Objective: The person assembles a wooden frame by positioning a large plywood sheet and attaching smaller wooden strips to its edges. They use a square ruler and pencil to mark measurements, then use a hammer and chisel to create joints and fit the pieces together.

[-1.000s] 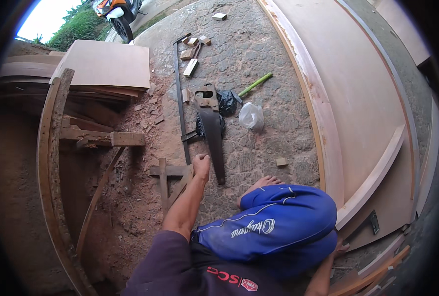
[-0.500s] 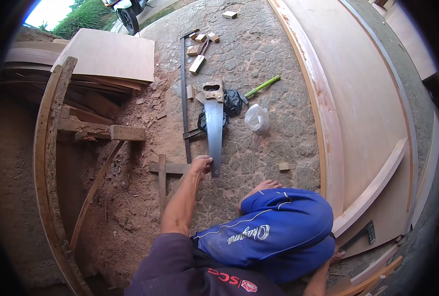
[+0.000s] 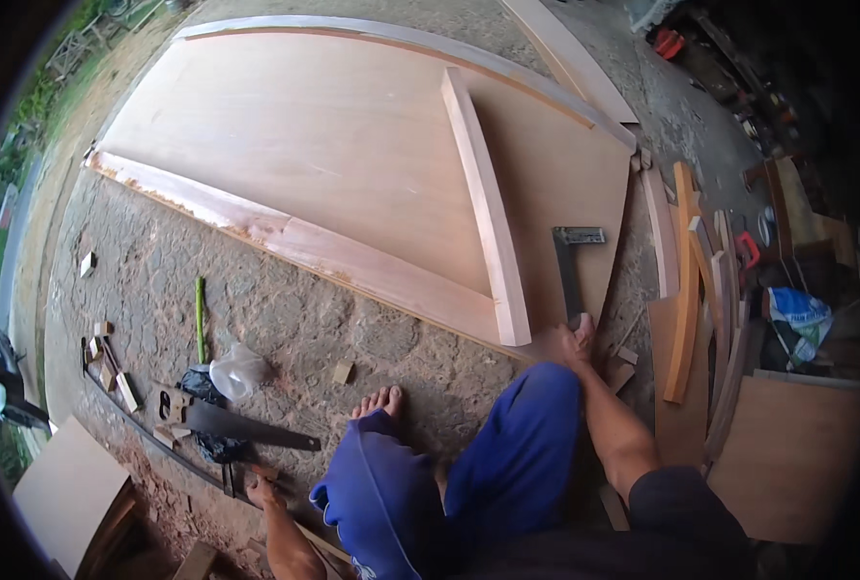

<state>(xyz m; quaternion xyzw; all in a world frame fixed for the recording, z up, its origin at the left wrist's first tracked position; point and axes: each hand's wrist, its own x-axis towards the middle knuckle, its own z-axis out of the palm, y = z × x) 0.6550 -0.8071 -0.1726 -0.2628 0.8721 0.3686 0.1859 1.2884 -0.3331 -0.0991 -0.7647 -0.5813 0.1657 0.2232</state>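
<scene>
Hands (image 3: 261, 489) by toothed steel handsaw (image 3: 241, 426)

I count 1 handsaw (image 3: 234, 425) at lower left, with 1 clear plastic bag (image 3: 238, 371) and 1 green stick (image 3: 199, 319) just above it. 1 metal square (image 3: 571, 266) lies right of centre on 1 large plywood panel (image 3: 333, 145) filling the top. 1 small wood block (image 3: 343, 372) sits alone on the ground at centre, and about 6 more offcuts (image 3: 111, 372) cluster at far left. I see 2 hands: my left hand (image 3: 261, 488) at the bottom, my right hand (image 3: 567, 338) by the square. 1 bare foot (image 3: 379, 401) shows.
</scene>
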